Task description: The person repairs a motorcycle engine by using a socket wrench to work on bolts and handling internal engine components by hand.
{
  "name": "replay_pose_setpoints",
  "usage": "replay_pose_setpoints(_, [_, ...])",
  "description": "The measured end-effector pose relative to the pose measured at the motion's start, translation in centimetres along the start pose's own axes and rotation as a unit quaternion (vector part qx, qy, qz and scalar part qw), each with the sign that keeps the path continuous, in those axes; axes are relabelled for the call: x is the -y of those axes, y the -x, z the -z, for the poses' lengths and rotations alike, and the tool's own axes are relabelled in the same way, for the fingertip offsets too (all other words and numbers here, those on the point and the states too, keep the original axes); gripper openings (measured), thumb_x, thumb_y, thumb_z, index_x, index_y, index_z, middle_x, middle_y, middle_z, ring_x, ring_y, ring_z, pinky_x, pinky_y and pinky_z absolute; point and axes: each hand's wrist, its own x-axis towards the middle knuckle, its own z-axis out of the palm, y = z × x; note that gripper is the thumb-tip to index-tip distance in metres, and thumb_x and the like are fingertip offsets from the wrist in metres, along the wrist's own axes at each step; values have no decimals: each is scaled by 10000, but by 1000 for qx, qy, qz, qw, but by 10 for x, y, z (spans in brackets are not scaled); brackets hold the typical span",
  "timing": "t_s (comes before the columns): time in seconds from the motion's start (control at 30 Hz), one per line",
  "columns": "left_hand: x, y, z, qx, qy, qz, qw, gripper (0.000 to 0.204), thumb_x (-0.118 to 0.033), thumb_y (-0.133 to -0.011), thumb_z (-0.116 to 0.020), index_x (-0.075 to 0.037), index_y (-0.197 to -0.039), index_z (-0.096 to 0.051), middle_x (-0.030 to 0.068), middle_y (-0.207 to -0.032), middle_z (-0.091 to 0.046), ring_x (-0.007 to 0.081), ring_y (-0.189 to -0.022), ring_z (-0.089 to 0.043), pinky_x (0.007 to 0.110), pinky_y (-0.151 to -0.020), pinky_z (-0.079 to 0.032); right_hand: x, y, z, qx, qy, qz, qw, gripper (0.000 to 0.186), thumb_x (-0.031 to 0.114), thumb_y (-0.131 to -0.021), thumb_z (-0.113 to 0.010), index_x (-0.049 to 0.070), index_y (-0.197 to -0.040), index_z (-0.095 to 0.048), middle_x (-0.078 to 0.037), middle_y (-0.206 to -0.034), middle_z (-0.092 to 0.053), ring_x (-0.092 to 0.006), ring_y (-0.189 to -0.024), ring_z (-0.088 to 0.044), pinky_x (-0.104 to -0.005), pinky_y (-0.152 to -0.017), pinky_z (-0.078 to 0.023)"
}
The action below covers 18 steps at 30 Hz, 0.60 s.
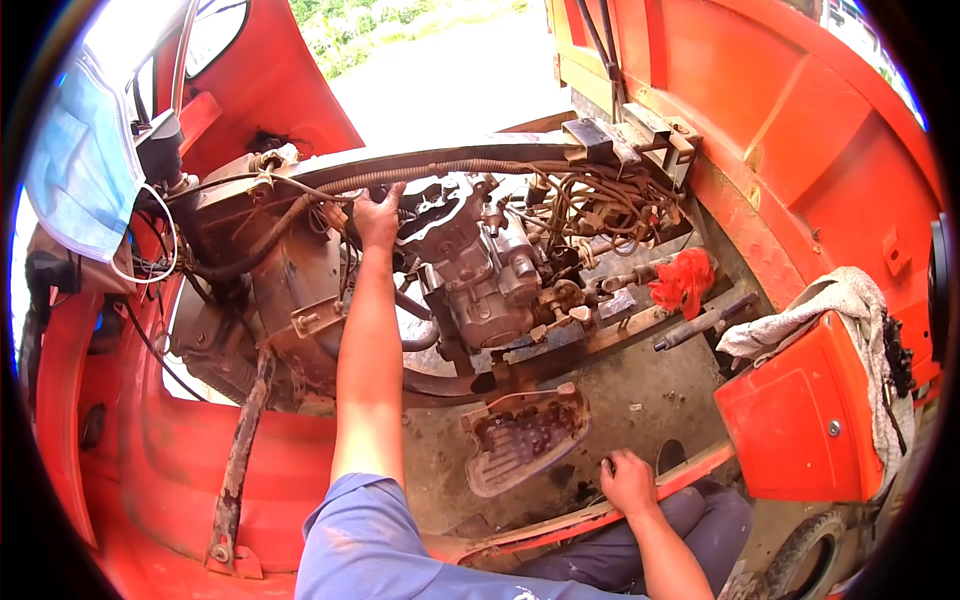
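My left hand reaches far into the frame of a red vehicle, just below a corrugated hose. Its fingers close around something dark beside the engine, whose top is open; what it is stays partly hidden. Nearer to me, my right hand rests by my knee above a red frame edge. The fingers there are curled together, with a small dark bit at their tips too small to name. A dirty, oily tray-like plate lies on the floor panel between the engine and me.
Bundled wires and a red plastic bag are right of the engine. A red box-shaped panel carries a grey rag. At left hang a blue face mask and loose cables; a rusty bar stands below.
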Motion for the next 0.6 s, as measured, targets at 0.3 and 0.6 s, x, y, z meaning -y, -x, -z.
replay_pose_setpoints(0.3, [22, -8, -2, 8, 51, -18, 998, 292, -215, -887, -784, 52, -957, -689, 99, -847, -719, 164, -737, -627, 320, -697, -498, 1, -1, 1, 3, 0, -11, 1000, 155, 186, -878, -646, 35, -888, -680, -188, -899, -673, -408, -847, -665, -500, -777, -545])
replay_pose_setpoints(0.6, [35, -14, 0, 37, 159, -33, 986, 267, -165, -910, -756, 48, -1044, -668, 84, -967, -711, 154, -845, -618, 295, -781, -487, 3, -2, 1, 2, -6, -9, 1000, 159, 183, -880, -643, 29, -886, -683, -193, -895, -674, -410, -845, -666, -500, -778, -546])
